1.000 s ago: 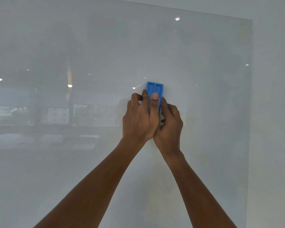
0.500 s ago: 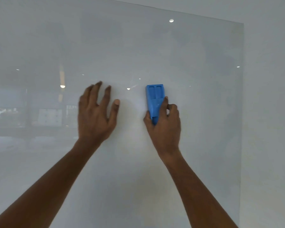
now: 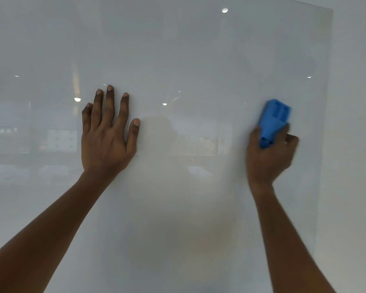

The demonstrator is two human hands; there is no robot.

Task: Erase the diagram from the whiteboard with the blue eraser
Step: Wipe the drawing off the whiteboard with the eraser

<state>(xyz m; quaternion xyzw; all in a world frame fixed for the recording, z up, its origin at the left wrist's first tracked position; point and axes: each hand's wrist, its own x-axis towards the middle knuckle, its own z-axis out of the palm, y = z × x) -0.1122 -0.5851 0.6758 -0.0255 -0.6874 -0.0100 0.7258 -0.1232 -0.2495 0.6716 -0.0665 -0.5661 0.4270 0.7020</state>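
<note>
Blue rectangular plastic eraser point(image 3: 275, 121): near the right edge of the glossy white whiteboard point(image 3: 188, 49), at mid-height. Its long axis is near upright, with the top end tilted toward that edge and the recessed back facing outward. The right hand point(image 3: 269, 157), blurred, grips the lower half with fingers curled round it. Left hand point(image 3: 106, 142): flat on the whiteboard left of centre, fingers spread, holding nothing. The whiteboard carries round light reflections point(image 3: 224, 10). Pale wall point(image 3: 355, 123): beyond the whiteboard's right edge.

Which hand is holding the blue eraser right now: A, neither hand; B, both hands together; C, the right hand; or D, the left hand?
C: the right hand grips the blue eraser near the right edge of the whiteboard, while the left hand lies flat against the board with its fingers spread, holding nothing.
</note>
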